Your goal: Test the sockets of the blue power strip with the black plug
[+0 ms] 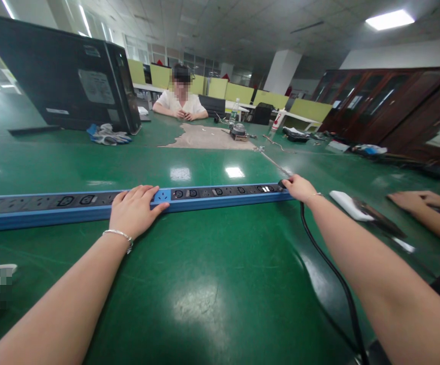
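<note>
Left hand (pixel 134 209) on strip (pixel 205 197), right (pixel 300 188) at cable (pixel 324 253)

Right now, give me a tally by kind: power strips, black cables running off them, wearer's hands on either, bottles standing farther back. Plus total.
Blue power strip: 1
Black cable: 1
Wearer's hands: 2 (left hand, right hand)
Bottles: 2 (clear bottle, white bottle)
Total: 6

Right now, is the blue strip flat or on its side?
Flat: the strip lies along the table, its sockets facing up, the left hand on top.
</note>
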Demonstrator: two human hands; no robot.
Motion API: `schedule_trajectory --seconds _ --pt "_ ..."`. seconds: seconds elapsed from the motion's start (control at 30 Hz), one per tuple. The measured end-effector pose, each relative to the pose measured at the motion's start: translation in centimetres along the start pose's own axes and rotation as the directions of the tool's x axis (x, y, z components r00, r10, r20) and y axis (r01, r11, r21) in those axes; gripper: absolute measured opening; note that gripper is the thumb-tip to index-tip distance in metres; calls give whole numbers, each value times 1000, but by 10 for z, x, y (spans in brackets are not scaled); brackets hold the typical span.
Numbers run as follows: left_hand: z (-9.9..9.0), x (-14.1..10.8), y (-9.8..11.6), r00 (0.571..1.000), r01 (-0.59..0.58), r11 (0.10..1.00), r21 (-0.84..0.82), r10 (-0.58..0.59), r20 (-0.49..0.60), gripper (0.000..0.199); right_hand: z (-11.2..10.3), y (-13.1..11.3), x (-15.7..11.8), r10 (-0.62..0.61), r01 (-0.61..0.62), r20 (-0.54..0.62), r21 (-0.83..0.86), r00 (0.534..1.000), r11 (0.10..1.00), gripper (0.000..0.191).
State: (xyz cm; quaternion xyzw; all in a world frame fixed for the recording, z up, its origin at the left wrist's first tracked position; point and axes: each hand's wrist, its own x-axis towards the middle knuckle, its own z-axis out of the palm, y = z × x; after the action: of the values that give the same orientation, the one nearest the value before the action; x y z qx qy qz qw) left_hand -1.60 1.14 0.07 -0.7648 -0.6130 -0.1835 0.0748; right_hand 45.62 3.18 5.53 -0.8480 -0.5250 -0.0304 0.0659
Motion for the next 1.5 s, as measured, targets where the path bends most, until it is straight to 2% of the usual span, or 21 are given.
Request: schedule_trajectory --seconds 0.17,0.43,0.57,0.67,0.87,1.1,1.3,1.5 --pt "1 1 -1 1000 -4 1000 4 4 -4 58 0 -2 -2 9 -9 -3 9 1000 1000 40" --pt "-1 1 0 1000 -2 1000 15 2 4 58 -2 -3 8 -46 48 64 -32 997 998 41" --pt "-1 1 0 1000 1 1000 7 -1 9 58 -3 -3 10 -28 30 81 -28 996 999 41" --pt "0 1 -1 1000 3 1000 12 -3 8 58 -2 -3 9 12 -10 85 -14 996 1000 40" --pt "-1 1 -1 1000 -4 1000 9 4 9 59 4 -8 2 -38 43 81 -58 996 997 40" --pt "-1 2 -1 1000 0 999 34 -1 15 58 13 -8 -5 -12 14 74 -33 997 999 42" --pt "-1 1 -1 1000 -10 1000 17 9 9 59 9 -10 -3 -41 51 121 -72 992 996 41" --pt "-2 1 0 1000 1 1000 9 -1 1 60 7 -14 -11 -31 38 94 -71 995 997 42"
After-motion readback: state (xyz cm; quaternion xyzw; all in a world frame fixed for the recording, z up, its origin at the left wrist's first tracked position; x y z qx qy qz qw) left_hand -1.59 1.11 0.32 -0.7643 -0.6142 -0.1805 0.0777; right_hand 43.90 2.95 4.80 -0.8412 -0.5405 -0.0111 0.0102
